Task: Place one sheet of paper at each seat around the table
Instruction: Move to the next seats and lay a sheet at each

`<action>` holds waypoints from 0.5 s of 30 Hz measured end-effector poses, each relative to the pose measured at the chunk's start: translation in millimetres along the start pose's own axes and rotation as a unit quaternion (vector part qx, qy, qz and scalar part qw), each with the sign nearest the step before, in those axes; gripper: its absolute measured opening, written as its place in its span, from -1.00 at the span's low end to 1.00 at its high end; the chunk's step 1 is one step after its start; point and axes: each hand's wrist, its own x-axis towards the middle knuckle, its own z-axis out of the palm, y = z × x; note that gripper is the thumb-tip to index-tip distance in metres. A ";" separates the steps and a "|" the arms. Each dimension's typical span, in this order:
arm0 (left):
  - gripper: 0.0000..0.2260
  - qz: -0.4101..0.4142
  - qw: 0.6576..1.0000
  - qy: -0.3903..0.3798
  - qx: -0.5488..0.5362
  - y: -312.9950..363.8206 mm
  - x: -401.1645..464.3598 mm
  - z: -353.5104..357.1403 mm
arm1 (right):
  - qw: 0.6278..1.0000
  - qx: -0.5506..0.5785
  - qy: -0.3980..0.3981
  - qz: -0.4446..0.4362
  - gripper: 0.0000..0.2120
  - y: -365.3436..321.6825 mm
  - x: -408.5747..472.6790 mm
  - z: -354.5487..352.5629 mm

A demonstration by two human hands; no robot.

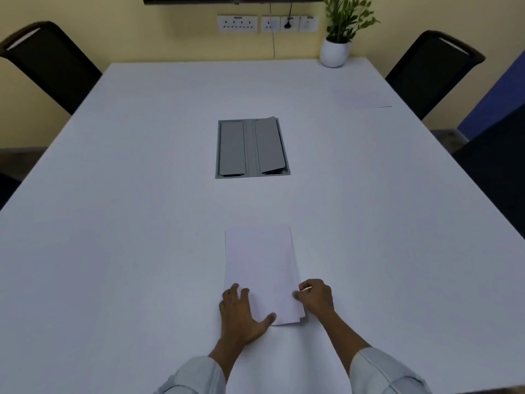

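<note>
A small stack of white paper sheets (262, 268) lies on the white table (127, 223) right in front of me. My left hand (241, 317) rests flat on the stack's near left corner, fingers spread. My right hand (316, 297) pinches the right edge of the top sheet between thumb and fingers. One single sheet (362, 98) lies flat at the far right seat, in front of a black chair (426, 72).
A grey cable box with two flaps (251, 147) is set into the table's middle. A potted plant in a white pot (335, 51) stands at the far right corner. Another black chair (48, 64) is at the far left. Dark chairs sit at the right edge (500, 166).
</note>
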 end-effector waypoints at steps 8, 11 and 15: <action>-0.11 -0.071 0.997 0.008 -0.030 -4.4 4.2 -25.0 | 0.999 -0.009 0.024 -0.045 -0.91 6.8 -10.6 1.3; -0.09 -0.104 0.992 0.019 -0.073 5.3 1.2 -29.2 | 0.994 0.039 0.016 -0.097 -0.92 10.3 -9.0 -8.9; -0.08 -0.137 0.977 0.022 -0.162 30.8 -7.2 -29.7 | 0.980 0.111 -0.077 -0.146 -0.89 22.4 -6.1 -39.2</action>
